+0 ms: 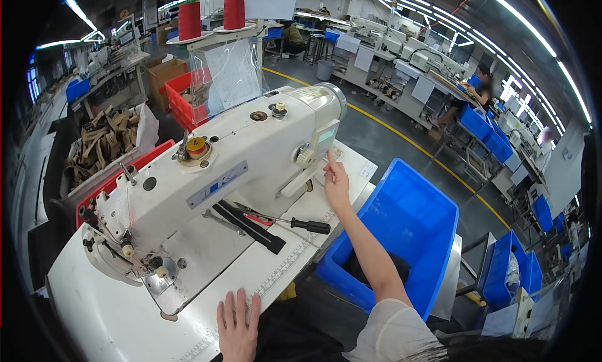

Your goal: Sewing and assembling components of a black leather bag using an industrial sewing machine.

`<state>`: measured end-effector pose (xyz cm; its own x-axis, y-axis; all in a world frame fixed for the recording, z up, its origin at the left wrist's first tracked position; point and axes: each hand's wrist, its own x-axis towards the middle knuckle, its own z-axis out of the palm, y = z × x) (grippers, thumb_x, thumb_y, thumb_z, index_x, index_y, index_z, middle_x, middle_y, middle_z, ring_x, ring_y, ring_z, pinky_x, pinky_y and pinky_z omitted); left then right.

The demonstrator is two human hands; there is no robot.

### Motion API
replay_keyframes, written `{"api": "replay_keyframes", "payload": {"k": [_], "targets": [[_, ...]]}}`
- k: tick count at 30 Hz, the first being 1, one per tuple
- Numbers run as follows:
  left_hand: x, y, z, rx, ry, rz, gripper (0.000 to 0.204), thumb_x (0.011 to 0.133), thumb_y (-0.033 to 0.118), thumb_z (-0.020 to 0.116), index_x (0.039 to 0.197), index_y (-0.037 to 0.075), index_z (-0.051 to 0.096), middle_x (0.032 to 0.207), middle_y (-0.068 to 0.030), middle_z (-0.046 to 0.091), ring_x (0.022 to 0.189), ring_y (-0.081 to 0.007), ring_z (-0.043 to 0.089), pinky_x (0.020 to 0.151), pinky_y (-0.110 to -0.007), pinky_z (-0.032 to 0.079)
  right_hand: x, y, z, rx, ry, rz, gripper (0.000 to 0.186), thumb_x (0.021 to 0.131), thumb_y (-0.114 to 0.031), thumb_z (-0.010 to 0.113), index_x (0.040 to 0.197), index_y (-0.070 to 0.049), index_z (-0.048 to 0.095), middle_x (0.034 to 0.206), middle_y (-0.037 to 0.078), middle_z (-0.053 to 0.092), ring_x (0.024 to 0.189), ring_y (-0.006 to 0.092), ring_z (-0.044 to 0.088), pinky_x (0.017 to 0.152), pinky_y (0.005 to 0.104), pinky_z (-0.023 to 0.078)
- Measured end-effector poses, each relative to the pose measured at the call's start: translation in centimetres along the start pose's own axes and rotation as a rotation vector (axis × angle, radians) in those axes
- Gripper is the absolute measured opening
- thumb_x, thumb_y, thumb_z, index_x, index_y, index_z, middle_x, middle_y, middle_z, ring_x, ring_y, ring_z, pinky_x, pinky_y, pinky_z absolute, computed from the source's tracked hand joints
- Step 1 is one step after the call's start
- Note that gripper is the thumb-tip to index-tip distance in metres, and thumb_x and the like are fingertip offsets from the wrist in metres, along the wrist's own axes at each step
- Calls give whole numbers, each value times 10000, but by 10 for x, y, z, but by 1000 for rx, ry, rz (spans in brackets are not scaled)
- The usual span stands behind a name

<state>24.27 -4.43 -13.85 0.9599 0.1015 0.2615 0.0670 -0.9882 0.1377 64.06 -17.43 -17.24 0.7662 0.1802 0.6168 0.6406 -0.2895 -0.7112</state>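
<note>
A white industrial sewing machine [244, 146] stands on a pale table with a printed ruler strip along its near edge. My left hand [239, 324] lies flat on the table's front edge, fingers stretched and holding nothing. My right hand [337, 181] is raised at the machine's right end, its index finger extended up to the lower edge of the small control panel [325, 136]; the other fingers are loosely bent and hold nothing. Under the machine arm lie a screwdriver [310, 226] with a black handle and a black strip [266, 236].
A large blue bin [433, 211] with dark material inside stands right of the table, beneath my right forearm. Two red thread cones [189, 20] sit on a stand behind the machine. At left, a container holds brown fabric pieces [106, 139]. Another person sits far right.
</note>
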Motion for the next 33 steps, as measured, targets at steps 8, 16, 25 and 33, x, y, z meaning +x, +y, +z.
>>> {"api": "replay_keyframes", "payload": {"k": [8, 16, 25, 33], "targets": [[-2, -1, 2, 7, 31, -6, 603, 830, 21, 487, 1411, 96, 343, 1449, -177, 315, 1307, -388, 331, 1057, -511, 301, 2, -4, 1, -66, 24, -31, 627, 807, 112, 405, 1379, -142, 435, 829, 110, 515, 724, 194, 497, 739, 268, 431], [-4, -1, 4, 21, 20, -21, 613, 834, 19, 471, 1422, 103, 321, 1459, -157, 307, 1319, -370, 318, 1068, -500, 296, 0, -4, 3, -113, 48, -52, 622, 810, 105, 400, 1373, -154, 445, 821, 121, 520, 709, 212, 512, 718, 288, 443], [-5, 7, 4, 28, 19, -15, 662, 820, 14, 471, 1444, 115, 273, 1480, -151, 265, 1331, -369, 298, 1080, -496, 282, -1, 0, -7, -82, 61, -15, 591, 815, 98, 400, 1347, -146, 483, 831, 99, 515, 702, 189, 501, 710, 282, 441], [-1, -1, 5, 110, 19, -2, 635, 710, 66, 610, 1324, 85, 451, 1375, -186, 395, 1242, -395, 398, 1037, -516, 306, 6, 3, 11, -30, 138, -21, 507, 773, 58, 438, 1235, -96, 580, 800, 129, 523, 745, 243, 539, 689, 328, 434]]}}
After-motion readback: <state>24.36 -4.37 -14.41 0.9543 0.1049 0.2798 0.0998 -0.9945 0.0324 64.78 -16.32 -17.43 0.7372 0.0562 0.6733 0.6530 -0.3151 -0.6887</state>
